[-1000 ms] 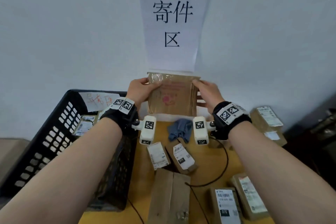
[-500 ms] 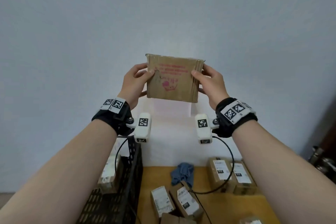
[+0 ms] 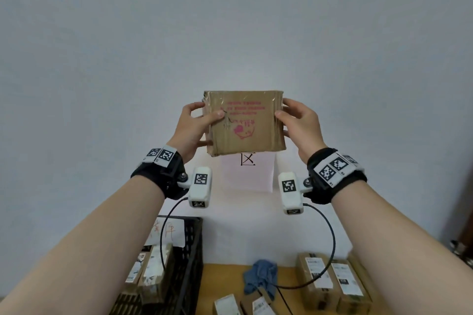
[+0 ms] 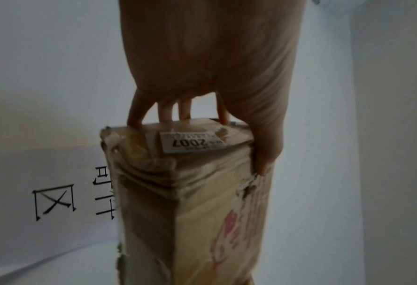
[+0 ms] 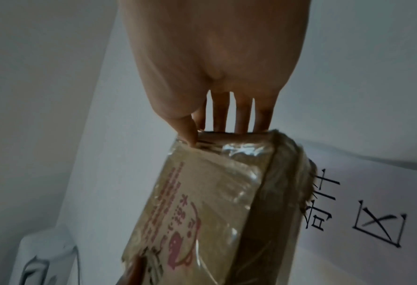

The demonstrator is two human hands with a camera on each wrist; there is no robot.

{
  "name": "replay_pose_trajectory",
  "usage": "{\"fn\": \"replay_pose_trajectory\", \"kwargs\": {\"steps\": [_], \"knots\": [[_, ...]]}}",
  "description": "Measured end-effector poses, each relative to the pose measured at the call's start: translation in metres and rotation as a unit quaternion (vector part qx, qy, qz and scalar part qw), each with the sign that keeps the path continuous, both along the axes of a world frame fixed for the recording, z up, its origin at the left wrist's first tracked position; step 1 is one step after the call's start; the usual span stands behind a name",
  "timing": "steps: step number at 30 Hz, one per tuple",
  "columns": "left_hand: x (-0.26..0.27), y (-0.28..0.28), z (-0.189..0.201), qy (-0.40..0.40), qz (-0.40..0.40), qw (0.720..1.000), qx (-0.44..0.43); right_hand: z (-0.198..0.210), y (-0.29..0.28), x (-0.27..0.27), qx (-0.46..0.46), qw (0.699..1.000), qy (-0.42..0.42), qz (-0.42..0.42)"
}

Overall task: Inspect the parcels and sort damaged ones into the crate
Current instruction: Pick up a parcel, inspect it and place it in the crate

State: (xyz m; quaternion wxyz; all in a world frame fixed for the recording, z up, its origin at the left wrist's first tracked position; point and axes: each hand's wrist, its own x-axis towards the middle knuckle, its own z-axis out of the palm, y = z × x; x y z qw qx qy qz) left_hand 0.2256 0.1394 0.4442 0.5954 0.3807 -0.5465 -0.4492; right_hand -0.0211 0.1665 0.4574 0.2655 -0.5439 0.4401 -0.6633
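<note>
I hold a brown cardboard parcel (image 3: 245, 123) with pink print and clear tape up in front of the wall. My left hand (image 3: 194, 126) grips its left edge, thumb on the printed face. My right hand (image 3: 298, 123) grips the right edge the same way. In the left wrist view the parcel (image 4: 190, 192) has crushed, torn corners and a white sticker reading 2007. In the right wrist view the parcel (image 5: 202, 202) shows wrinkled tape. The black crate (image 3: 189, 263) stands at lower left with several parcels inside.
Several labelled parcels (image 3: 332, 281) lie on the yellow table (image 3: 225, 276) at lower right, more at the bottom edge. A blue cloth (image 3: 261, 276) sits mid-table. A paper sign (image 3: 248, 174) hangs on the wall behind the held parcel. Wrist-camera cables loop below my hands.
Both hands have lifted the parcel higher against the wall. My view has tilted up, so the table and crate have sunk toward the bottom.
</note>
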Motion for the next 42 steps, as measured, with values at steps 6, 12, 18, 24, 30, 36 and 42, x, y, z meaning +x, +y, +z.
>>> {"fn": "replay_pose_trajectory", "kwargs": {"steps": [6,12,18,24,30,36,42], "knots": [[0.0,-0.004,-0.004,0.0,0.038,0.998,0.046,0.004,0.006,0.007,-0.024,0.993,0.106,-0.038],[-0.002,-0.006,-0.001,-0.001,0.042,0.998,0.044,0.0,0.009,0.008,-0.019,0.991,0.126,-0.045],[-0.006,-0.003,-0.004,-0.002,0.039,0.998,0.049,-0.001,0.01,0.008,0.027,0.994,0.106,-0.027],[-0.016,0.0,-0.01,-0.014,0.014,0.999,0.045,-0.008,0.013,0.018,0.071,0.991,0.109,0.021],[-0.036,0.01,-0.016,-0.013,-0.056,0.998,0.036,-0.017,0.014,0.028,0.077,0.991,0.07,0.081],[-0.038,0.009,-0.013,0.051,-0.06,0.996,0.051,-0.025,0.008,0.016,0.099,0.993,-0.045,0.05],[-0.039,0.003,-0.018,0.05,-0.046,0.996,0.05,-0.03,0.009,0.014,0.056,0.998,-0.004,0.039]]}}
